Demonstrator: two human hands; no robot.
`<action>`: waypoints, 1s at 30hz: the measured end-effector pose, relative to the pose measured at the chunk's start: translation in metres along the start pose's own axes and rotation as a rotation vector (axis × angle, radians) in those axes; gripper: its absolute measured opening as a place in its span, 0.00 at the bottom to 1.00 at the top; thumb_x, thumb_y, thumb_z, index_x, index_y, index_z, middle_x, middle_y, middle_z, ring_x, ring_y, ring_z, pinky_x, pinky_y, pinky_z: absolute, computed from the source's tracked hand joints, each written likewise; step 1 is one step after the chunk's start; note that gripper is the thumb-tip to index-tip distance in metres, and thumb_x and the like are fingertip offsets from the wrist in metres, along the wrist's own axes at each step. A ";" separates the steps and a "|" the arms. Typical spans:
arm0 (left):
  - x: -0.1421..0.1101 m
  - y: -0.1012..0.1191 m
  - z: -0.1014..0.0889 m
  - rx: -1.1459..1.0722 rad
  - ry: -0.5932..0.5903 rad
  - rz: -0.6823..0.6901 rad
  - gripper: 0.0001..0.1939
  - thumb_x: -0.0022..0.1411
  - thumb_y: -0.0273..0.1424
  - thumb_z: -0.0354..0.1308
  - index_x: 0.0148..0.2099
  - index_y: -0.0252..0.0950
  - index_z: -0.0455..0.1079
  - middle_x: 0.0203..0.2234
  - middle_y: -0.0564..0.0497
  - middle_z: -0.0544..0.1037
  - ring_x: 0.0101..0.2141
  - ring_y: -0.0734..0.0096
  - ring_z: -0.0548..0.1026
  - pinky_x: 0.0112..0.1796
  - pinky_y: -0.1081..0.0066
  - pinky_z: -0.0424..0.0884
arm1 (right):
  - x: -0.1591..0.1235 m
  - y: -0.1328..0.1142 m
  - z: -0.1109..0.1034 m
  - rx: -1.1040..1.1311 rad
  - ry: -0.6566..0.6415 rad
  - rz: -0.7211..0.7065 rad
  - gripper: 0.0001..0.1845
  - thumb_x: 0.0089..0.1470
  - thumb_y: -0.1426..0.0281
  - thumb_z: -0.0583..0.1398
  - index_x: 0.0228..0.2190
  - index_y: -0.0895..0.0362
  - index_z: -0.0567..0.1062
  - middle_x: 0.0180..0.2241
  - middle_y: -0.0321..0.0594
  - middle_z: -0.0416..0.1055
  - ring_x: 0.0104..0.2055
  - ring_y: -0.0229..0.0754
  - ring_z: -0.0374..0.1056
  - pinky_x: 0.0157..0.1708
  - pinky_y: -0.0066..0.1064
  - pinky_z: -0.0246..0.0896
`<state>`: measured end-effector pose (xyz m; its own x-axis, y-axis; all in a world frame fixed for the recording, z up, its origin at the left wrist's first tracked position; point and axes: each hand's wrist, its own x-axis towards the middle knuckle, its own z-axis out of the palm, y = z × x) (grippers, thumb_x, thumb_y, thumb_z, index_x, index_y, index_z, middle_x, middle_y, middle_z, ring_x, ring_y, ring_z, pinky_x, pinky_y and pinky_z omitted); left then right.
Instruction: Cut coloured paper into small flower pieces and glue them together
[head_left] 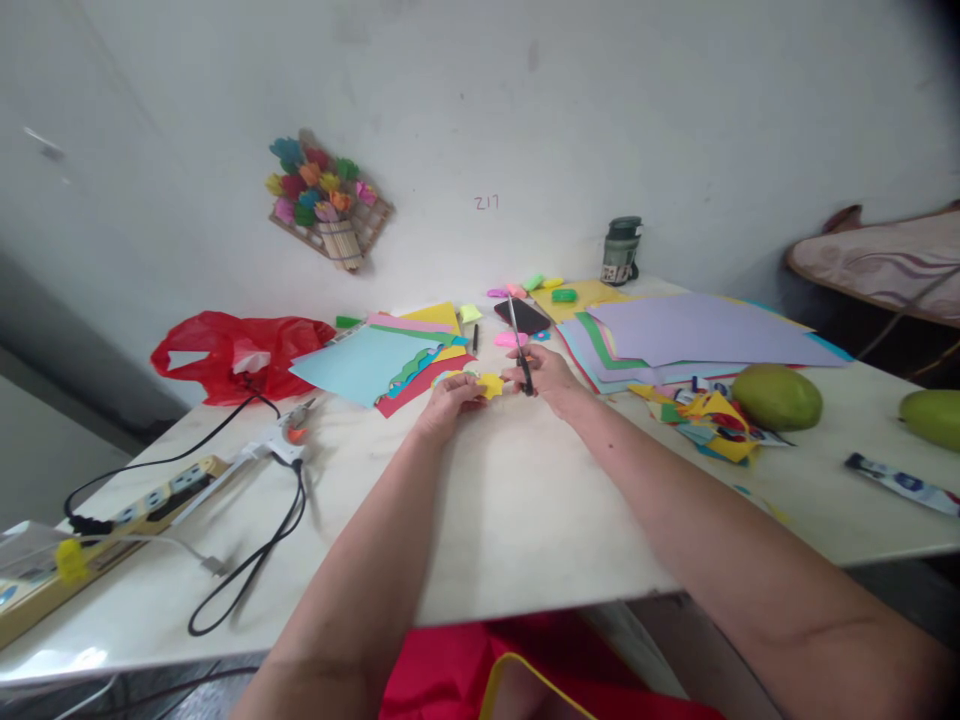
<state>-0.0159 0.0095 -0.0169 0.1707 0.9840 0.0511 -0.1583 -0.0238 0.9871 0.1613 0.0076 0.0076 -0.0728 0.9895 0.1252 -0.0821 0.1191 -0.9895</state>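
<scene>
Over the middle of the table, my left hand (450,398) pinches a yellow paper cutout (491,385) with a scalloped edge. My right hand (549,378) grips a pair of scissors (524,372) by the dark handles, its blades pointing up and away from me. The scissors are just to the right of the yellow cutout and look apart from it. Behind my left hand lie a red sheet (401,398) and green and blue wavy-edged paper strips (420,368). A dark phone (523,316) rests beyond the scissors.
Coloured sheets (675,330) are stacked at the right, with paper scraps (709,425) and a green mango-like fruit (777,397) before them. A tube (900,483) lies near the right edge. At the left are a red plastic bag (217,345), a glue gun (285,435) and a power strip (161,500).
</scene>
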 end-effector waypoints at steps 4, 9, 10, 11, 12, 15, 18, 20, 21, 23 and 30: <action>0.000 -0.001 0.000 0.049 -0.033 -0.009 0.12 0.38 0.32 0.66 0.25 0.33 0.67 0.21 0.52 0.73 0.22 0.75 0.71 0.30 0.73 0.68 | 0.002 0.005 0.000 0.005 -0.064 -0.015 0.24 0.30 0.70 0.70 0.32 0.57 0.69 0.17 0.29 0.67 0.17 0.31 0.62 0.16 0.22 0.52; 0.002 -0.001 0.001 0.065 -0.024 -0.022 0.12 0.40 0.34 0.65 0.25 0.33 0.68 0.20 0.52 0.73 0.22 0.75 0.70 0.29 0.73 0.67 | 0.004 0.010 0.005 -0.006 -0.106 -0.036 0.25 0.27 0.72 0.70 0.32 0.57 0.70 0.17 0.27 0.66 0.18 0.31 0.61 0.19 0.24 0.59; 0.002 0.000 0.001 0.043 -0.015 -0.033 0.13 0.42 0.37 0.64 0.25 0.33 0.68 0.19 0.52 0.72 0.22 0.74 0.70 0.29 0.72 0.67 | 0.004 0.010 0.006 -0.003 -0.092 -0.041 0.25 0.27 0.72 0.70 0.32 0.57 0.70 0.17 0.26 0.66 0.18 0.31 0.61 0.20 0.24 0.60; 0.003 0.001 0.001 0.014 -0.010 -0.047 0.15 0.44 0.40 0.63 0.25 0.33 0.68 0.19 0.51 0.72 0.22 0.73 0.71 0.29 0.71 0.68 | 0.005 0.011 0.006 0.003 -0.072 -0.046 0.25 0.27 0.72 0.70 0.32 0.57 0.70 0.17 0.26 0.66 0.18 0.31 0.62 0.20 0.24 0.60; 0.003 0.001 0.001 -0.016 -0.011 -0.064 0.17 0.46 0.43 0.61 0.26 0.33 0.68 0.19 0.50 0.72 0.22 0.71 0.71 0.29 0.70 0.68 | 0.005 0.011 0.006 0.010 -0.050 -0.052 0.25 0.27 0.72 0.70 0.32 0.57 0.69 0.16 0.26 0.66 0.18 0.31 0.62 0.20 0.24 0.60; 0.003 0.003 0.000 -0.038 -0.042 -0.076 0.18 0.48 0.45 0.60 0.28 0.33 0.69 0.20 0.48 0.74 0.25 0.69 0.73 0.31 0.68 0.70 | 0.006 0.010 0.006 0.039 0.003 -0.067 0.24 0.29 0.71 0.70 0.32 0.57 0.69 0.17 0.27 0.66 0.18 0.32 0.62 0.21 0.25 0.61; 0.001 0.003 0.000 0.027 -0.070 -0.034 0.13 0.44 0.37 0.64 0.28 0.33 0.69 0.23 0.49 0.75 0.26 0.71 0.73 0.32 0.70 0.69 | 0.006 0.011 0.007 0.063 0.028 -0.066 0.25 0.28 0.71 0.70 0.32 0.57 0.69 0.17 0.27 0.66 0.18 0.32 0.62 0.21 0.26 0.61; -0.001 0.002 0.001 0.041 -0.066 -0.021 0.11 0.42 0.33 0.65 0.28 0.33 0.69 0.24 0.50 0.75 0.27 0.73 0.73 0.32 0.72 0.68 | 0.006 0.011 0.008 0.066 0.032 -0.063 0.25 0.28 0.70 0.70 0.32 0.57 0.69 0.17 0.27 0.66 0.18 0.32 0.62 0.21 0.26 0.61; -0.001 0.002 0.001 0.034 -0.054 -0.022 0.11 0.41 0.32 0.65 0.28 0.33 0.68 0.23 0.51 0.75 0.26 0.73 0.73 0.32 0.72 0.68 | 0.006 0.011 0.008 0.062 0.031 -0.061 0.25 0.28 0.70 0.70 0.32 0.57 0.69 0.17 0.27 0.66 0.18 0.32 0.63 0.21 0.26 0.61; -0.001 0.001 0.002 0.014 -0.026 -0.017 0.12 0.40 0.32 0.65 0.28 0.33 0.68 0.22 0.51 0.74 0.26 0.73 0.73 0.31 0.72 0.68 | 0.004 0.010 0.010 0.050 0.025 -0.055 0.24 0.28 0.69 0.69 0.32 0.57 0.68 0.17 0.27 0.67 0.18 0.32 0.63 0.21 0.26 0.61; 0.003 -0.002 -0.001 -0.015 0.058 0.005 0.13 0.40 0.34 0.66 0.29 0.34 0.68 0.23 0.53 0.73 0.26 0.73 0.72 0.30 0.72 0.68 | 0.002 0.009 0.007 0.004 -0.046 0.005 0.22 0.31 0.70 0.69 0.33 0.57 0.69 0.17 0.29 0.68 0.18 0.33 0.65 0.17 0.22 0.54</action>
<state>-0.0159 0.0130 -0.0192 0.1130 0.9925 0.0464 -0.1735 -0.0262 0.9845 0.1534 0.0097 -0.0008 -0.1194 0.9851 0.1239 -0.0860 0.1141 -0.9897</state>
